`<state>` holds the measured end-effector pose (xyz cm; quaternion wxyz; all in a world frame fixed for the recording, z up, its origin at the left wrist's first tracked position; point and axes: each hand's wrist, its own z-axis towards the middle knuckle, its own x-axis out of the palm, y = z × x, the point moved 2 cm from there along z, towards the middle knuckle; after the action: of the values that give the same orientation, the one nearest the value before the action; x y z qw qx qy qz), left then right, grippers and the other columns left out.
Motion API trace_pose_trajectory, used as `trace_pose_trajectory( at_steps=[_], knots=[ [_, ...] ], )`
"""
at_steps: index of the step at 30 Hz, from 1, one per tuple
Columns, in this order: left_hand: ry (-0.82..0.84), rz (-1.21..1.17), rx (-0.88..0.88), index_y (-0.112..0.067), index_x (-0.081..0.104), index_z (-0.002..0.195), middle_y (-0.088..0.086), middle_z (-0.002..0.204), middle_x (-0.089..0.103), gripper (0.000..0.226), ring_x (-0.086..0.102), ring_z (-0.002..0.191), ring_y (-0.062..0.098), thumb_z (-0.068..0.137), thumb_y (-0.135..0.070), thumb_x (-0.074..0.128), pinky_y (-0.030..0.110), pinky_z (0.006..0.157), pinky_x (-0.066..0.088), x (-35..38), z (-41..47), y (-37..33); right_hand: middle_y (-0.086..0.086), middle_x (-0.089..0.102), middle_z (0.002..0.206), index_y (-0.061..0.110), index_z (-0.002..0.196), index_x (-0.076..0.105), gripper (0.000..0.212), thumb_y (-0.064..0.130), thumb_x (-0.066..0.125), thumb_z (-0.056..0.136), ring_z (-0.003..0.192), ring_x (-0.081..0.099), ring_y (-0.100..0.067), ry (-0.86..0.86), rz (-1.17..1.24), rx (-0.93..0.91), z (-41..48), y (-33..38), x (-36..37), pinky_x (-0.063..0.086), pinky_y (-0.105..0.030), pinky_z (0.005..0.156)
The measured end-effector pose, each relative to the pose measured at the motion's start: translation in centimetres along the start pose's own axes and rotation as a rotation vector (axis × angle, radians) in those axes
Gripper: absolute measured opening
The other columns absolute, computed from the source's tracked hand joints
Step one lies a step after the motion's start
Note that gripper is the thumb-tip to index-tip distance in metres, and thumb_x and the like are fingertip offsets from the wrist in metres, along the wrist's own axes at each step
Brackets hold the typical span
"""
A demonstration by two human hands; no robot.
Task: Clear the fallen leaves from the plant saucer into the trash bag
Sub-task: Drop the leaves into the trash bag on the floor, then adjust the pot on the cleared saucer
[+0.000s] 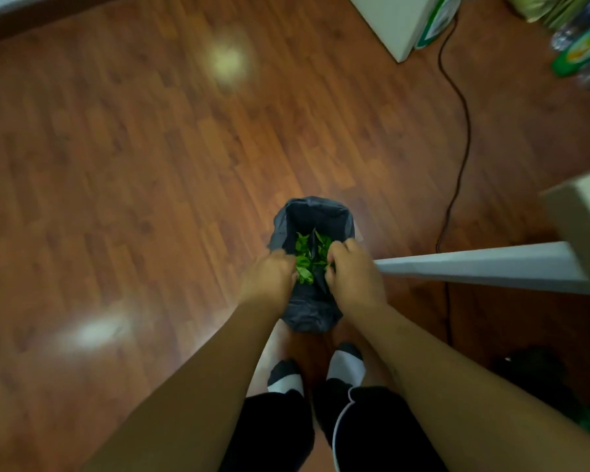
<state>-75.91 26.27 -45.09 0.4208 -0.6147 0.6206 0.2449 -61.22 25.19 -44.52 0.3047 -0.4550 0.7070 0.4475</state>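
A dark grey trash bag (315, 216) hangs open above the wooden floor, just in front of my feet. Green leaves (308, 257) lie bunched inside its mouth. My left hand (269, 275) grips the bag's left rim with closed fingers. My right hand (353, 275) grips the right rim, fingers curled, with leaf tips touching them. No plant saucer is in view.
A white table edge (474, 267) juts in from the right, close to my right hand. A black cable (457, 137) runs across the floor behind it. A white cabinet (399, 25) and green bottles (579, 52) stand at the far right. Open wooden floor (133, 165) spreads to the left.
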Motion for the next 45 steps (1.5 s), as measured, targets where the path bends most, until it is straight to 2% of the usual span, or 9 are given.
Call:
trace_pose_trajectory(
  at_steps=[5,8,12,14,16,19,30,40,45],
  knots=[
    [-0.124,-0.095,0.07,-0.014,0.057,0.111,0.005,0.114,0.057,0.022,0.054,0.104,0.03,0.089,-0.017,0.059,0.045,0.08,0.051,-8.4,-7.9,-1.5,-0.012,0.05,0.128,0.018,0.121,0.052,0.039,0.009,0.058,0.084,0.115,0.052,-0.036,0.198,-0.027,-0.016,-6.4,3.5,-7.4,0.047,-0.047,0.096],
    [-0.348,-0.118,0.165,-0.014,0.063,0.092,0.005,0.091,0.062,0.006,0.064,0.082,0.028,0.087,-0.015,0.064,0.038,0.066,0.054,-13.8,-13.4,-2.9,-0.01,0.057,0.107,0.014,0.103,0.054,0.014,0.009,0.054,0.089,0.095,0.062,-0.03,-0.061,-0.009,0.021,-10.9,6.2,-13.7,0.052,-0.04,0.076],
    [-0.229,0.268,0.193,-0.026,0.039,0.144,0.008,0.149,0.04,0.067,0.035,0.138,0.038,0.085,-0.043,0.065,0.047,0.111,0.032,-16.8,-16.9,-3.6,-0.009,0.036,0.148,0.024,0.137,0.04,0.054,0.016,0.061,0.087,0.136,0.036,-0.038,0.071,-0.083,-0.062,-15.8,7.6,-17.1,0.04,-0.047,0.103],
    [-0.254,0.224,0.257,-0.02,0.066,0.11,0.008,0.108,0.067,0.025,0.062,0.105,0.03,0.088,-0.032,0.063,0.04,0.089,0.052,-18.7,-18.3,-4.6,-0.007,0.029,0.153,0.026,0.14,0.038,0.059,0.019,0.062,0.087,0.14,0.027,-0.037,0.121,-0.11,-0.056,-18.2,7.5,-18.3,0.037,-0.049,0.109],
    [-0.357,0.184,0.365,-0.016,0.061,0.076,0.002,0.064,0.061,0.016,0.06,0.06,0.022,0.089,-0.024,0.062,0.039,0.052,0.053,-21.2,-19.6,-6.7,-0.008,0.051,0.124,0.018,0.119,0.053,0.03,0.017,0.055,0.089,0.117,0.05,-0.03,-0.126,-0.013,-0.026,-20.3,7.2,-20.7,0.05,-0.042,0.088],
    [-0.481,0.163,0.535,-0.019,0.054,0.075,-0.003,0.066,0.055,0.02,0.052,0.064,0.018,0.092,-0.029,0.055,0.036,0.052,0.046,-23.6,-20.5,-10.3,-0.008,0.055,0.098,0.013,0.095,0.054,0.006,0.013,0.05,0.091,0.092,0.055,-0.026,-0.366,0.041,0.016,-23.2,6.2,-24.7,0.046,-0.037,0.071],
    [-0.396,0.049,1.069,-0.02,0.06,0.088,-0.003,0.078,0.059,0.009,0.055,0.077,0.018,0.094,-0.023,0.055,0.038,0.061,0.05,-22.3,-23.9,-35.1,-0.007,0.057,0.097,0.011,0.093,0.056,0.01,0.01,0.047,0.09,0.088,0.054,-0.026,-0.76,0.265,0.615,-39.0,-14.7,-33.2,0.046,-0.039,0.071],
    [-0.257,0.056,1.232,-0.02,0.063,0.094,-0.001,0.087,0.067,0.009,0.062,0.085,0.024,0.09,-0.021,0.056,0.037,0.067,0.052,-13.1,-28.4,-56.4,-0.008,0.062,0.083,0.008,0.081,0.062,0.006,0.004,0.06,0.079,0.078,0.056,-0.026,-0.983,0.469,0.869,-53.8,-34.4,-34.8,0.049,-0.041,0.07],
    [-0.191,0.042,1.178,-0.018,0.062,0.122,0.001,0.121,0.065,0.039,0.061,0.111,0.025,0.085,-0.03,0.064,0.035,0.084,0.053,-8.9,-29.1,-62.9,-0.006,0.068,0.091,0.01,0.09,0.066,0.015,0.005,0.059,0.079,0.084,0.061,-0.023,-1.021,0.523,0.889,-56.6,-41.8,-35.6,0.051,-0.038,0.071]
  ],
)
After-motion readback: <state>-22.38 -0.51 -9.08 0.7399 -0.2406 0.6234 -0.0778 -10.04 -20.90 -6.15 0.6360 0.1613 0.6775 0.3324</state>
